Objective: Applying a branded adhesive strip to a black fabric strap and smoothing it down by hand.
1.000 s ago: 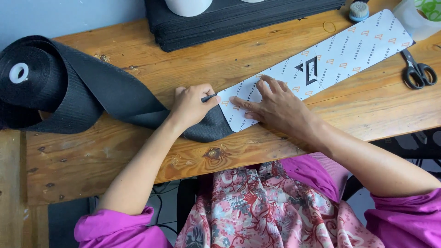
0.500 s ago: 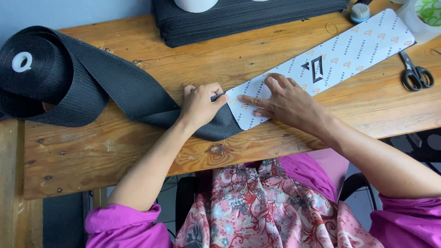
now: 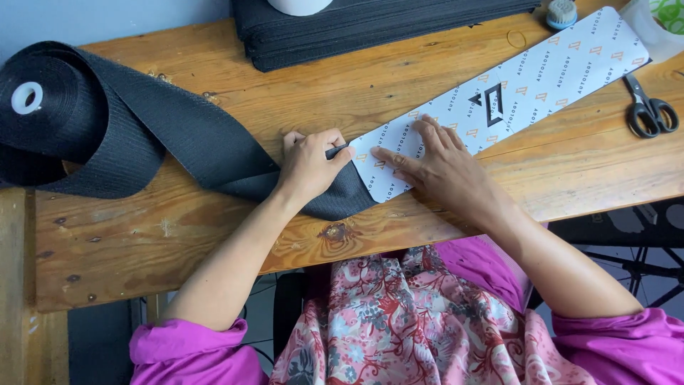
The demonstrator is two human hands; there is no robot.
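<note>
1. the white cylinder and the clear bag at the far edge are cut off by the frame; the near end of the black webbing strip is covered by the left hand and by the printed card.
2. the left hand is closed around a small dark tool, hard to make out, its tip poking out at the card's near edge; what kind of tool cannot be told.
3. the right hand lies flat and open on the long white printed card, fingers spread, pressing it onto the webbing.
4. the card sits on the wooden table, its near end under the right hand and just beside the left; its long axis runs diagonally, from the hands up toward the far right corner.
5. the webbing runs the other way, from the hands back left to the big black roll.
6. scissors lie well to the right; a stack of black fabric lies beyond.
</note>
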